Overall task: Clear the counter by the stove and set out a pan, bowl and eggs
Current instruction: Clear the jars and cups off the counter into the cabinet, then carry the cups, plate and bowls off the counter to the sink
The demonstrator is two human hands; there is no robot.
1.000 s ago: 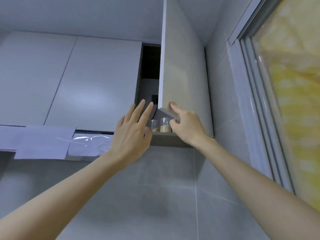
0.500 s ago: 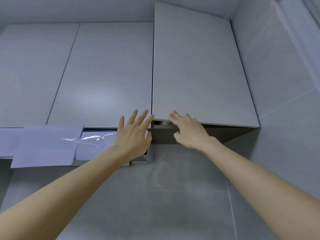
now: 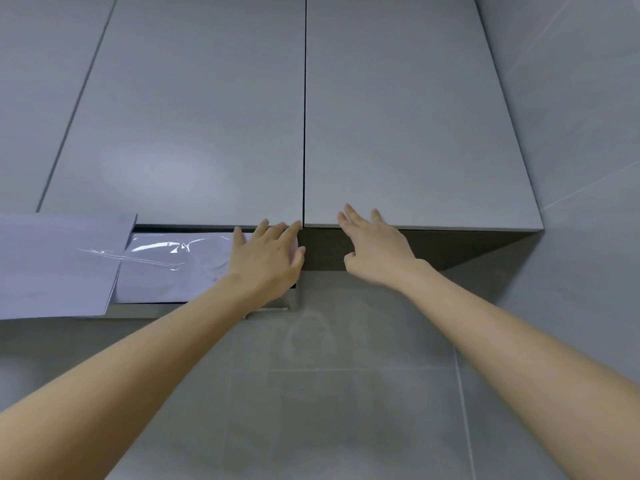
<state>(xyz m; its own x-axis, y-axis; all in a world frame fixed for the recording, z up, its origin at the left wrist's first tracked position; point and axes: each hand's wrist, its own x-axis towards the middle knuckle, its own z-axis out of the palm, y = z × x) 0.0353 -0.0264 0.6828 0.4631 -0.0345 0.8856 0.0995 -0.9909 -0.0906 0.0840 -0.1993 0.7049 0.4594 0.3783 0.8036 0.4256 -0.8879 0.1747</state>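
Grey cabinet door (image 3: 412,116) shut — right hand (image 3: 375,251) fingers (image 3: 353,220) on its bottom edge

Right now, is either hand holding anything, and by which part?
Nothing is held. The right hand is open, fingertips at the bottom edge of the door; the left hand is open too.

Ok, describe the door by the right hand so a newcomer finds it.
Grey wall cabinets run above the tiled wall. The door is the rightmost, ending by the side wall. Only it has the right hand at its lower edge; its neighbour has paper below.
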